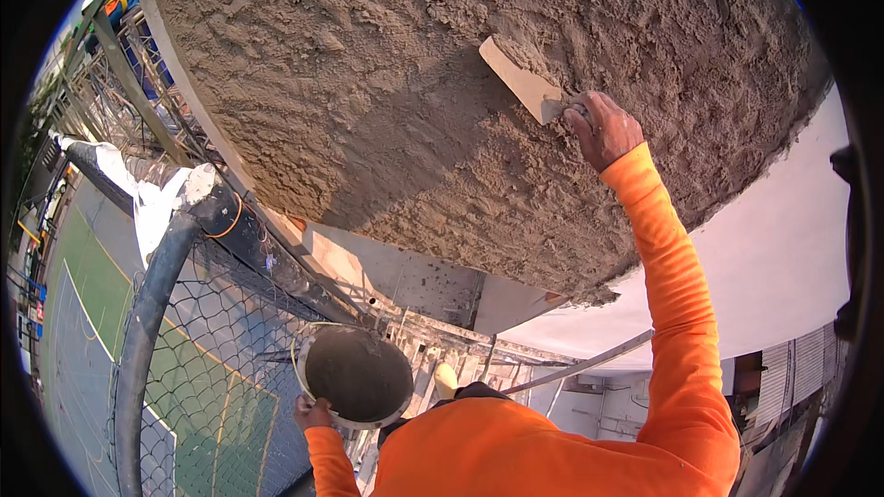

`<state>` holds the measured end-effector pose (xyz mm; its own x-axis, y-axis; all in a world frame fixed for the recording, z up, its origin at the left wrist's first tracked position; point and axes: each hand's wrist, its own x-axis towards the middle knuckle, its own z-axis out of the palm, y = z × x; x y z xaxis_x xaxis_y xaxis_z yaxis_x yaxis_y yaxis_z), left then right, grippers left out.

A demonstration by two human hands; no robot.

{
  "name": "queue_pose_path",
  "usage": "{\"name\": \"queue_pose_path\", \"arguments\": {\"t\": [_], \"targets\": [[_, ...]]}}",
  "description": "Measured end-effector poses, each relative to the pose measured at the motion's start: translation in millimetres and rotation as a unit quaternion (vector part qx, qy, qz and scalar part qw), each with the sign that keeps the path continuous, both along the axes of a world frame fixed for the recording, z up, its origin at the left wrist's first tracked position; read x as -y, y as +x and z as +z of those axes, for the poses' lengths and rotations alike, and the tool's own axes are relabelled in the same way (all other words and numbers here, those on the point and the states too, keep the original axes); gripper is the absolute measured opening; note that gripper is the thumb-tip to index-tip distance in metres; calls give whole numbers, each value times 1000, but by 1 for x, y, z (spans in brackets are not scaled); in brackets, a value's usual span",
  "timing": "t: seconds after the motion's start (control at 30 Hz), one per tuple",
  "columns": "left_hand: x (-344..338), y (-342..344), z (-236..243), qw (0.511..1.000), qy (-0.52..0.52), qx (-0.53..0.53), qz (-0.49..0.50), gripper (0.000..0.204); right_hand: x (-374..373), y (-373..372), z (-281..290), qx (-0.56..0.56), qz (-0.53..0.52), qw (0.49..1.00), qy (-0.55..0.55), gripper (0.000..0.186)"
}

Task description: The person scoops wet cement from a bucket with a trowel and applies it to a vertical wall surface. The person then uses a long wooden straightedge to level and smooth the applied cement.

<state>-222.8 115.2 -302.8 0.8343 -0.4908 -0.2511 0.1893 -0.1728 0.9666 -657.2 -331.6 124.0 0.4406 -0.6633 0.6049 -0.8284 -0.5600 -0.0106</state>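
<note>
My right hand [605, 132] is closed round the handle of a trowel [525, 85]. The flat, pale blade lies against rough wet mortar [396, 83] that covers the wall in front of me, with some mortar heaped along its upper edge. Lower down, my left hand [315, 412] grips the rim of a round bucket [300, 368] close to my body. Grey-brown mortar [359, 375] fills much of the bucket. The palm side of my left hand is hidden.
Left of the bucket stands a chain-link fence [207, 350] with a thick dark pipe frame [147, 331]. Beyond it, far below, lies a green and grey sports court [101, 267]. Wooden planks [419, 359] run beneath me. Smooth white wall [755, 258] borders the mortar on the right.
</note>
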Motion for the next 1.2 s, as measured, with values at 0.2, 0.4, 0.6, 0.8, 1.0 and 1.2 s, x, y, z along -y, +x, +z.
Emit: {"name": "queue_pose_path", "arguments": {"t": [0.2,0.4,0.6,0.8,1.0,1.2], "targets": [[-2,6,-10,999,-38,-38,-8,23,-82,16,40,-101,-27,994,-41,22],[-14,11,-7,999,31,-28,-10,23,-149,43,18,-18,304,928,215,22],[-29,21,-4,996,89,24,4,25,-106,89,25,86,508,774,368,24],[-38,20,4,1000,-4,6,19,23,-69,63,-74,499,132,814,267,13],[-16,11,-3,998,54,-26,32,19,-70,55,-191,252,182,914,261,23],[-18,2,5,995,91,27,-7,21,34,131,-145,-141,61,953,263,39]]}}
